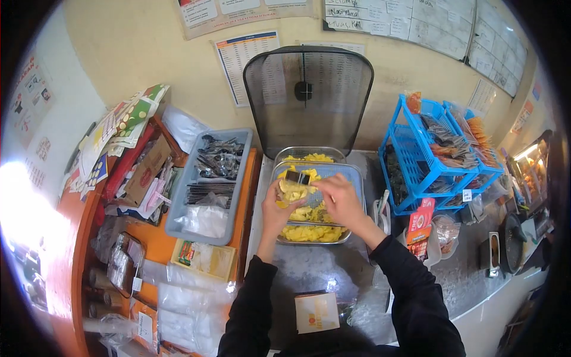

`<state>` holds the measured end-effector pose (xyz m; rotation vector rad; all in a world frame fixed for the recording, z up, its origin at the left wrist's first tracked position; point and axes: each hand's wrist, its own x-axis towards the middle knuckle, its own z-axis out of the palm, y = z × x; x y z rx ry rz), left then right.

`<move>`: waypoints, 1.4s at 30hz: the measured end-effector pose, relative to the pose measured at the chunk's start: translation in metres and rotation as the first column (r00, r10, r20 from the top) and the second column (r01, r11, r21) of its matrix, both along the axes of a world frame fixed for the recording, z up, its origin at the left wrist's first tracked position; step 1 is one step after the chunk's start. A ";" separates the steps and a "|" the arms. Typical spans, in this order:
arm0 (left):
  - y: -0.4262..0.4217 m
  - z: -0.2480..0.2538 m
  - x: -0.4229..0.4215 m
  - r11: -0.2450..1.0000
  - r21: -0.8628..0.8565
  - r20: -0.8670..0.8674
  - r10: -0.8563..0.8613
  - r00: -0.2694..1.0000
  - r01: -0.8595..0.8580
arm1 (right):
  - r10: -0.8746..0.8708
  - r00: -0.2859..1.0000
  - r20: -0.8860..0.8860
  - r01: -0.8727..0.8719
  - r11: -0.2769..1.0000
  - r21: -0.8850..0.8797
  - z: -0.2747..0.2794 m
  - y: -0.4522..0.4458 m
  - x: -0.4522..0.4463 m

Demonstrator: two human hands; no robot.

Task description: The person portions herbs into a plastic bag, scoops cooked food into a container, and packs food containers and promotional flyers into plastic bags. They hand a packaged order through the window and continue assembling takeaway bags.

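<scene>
Left hand (275,205) clamped on cup (292,195), right hand (343,199) clamped on tool (297,177). Best keep cup low over tray (355,180).

The grey table (284,269) carries trays (355,180) and a white carton (317,313).
</scene>
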<state>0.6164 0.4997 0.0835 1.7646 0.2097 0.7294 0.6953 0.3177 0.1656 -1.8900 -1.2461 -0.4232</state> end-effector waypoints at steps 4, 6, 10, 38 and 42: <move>0.021 -0.012 -0.003 0.999 -0.029 0.058 0.034 0.998 -0.032 | -0.135 0.963 -0.232 0.136 0.991 -0.013 -0.005 0.001 0.018; 0.030 -0.009 -0.009 0.989 -0.138 0.111 0.062 0.992 -0.046 | -0.132 0.980 -0.147 0.102 0.975 -0.198 -0.050 -0.001 0.039; 0.033 -0.014 -0.017 0.998 -0.062 0.035 0.036 0.999 -0.033 | 0.113 0.993 0.044 -0.084 0.905 -0.418 -0.095 -0.009 0.051; -0.005 -0.005 -0.003 0.995 -0.092 -0.013 0.027 1.000 -0.028 | -0.011 0.997 0.080 0.015 0.999 -0.053 -0.007 0.002 -0.008; -0.006 -0.005 -0.002 0.983 -0.169 0.045 -0.070 0.997 0.077 | -0.018 1.000 -0.001 0.018 0.999 0.032 0.005 -0.002 -0.006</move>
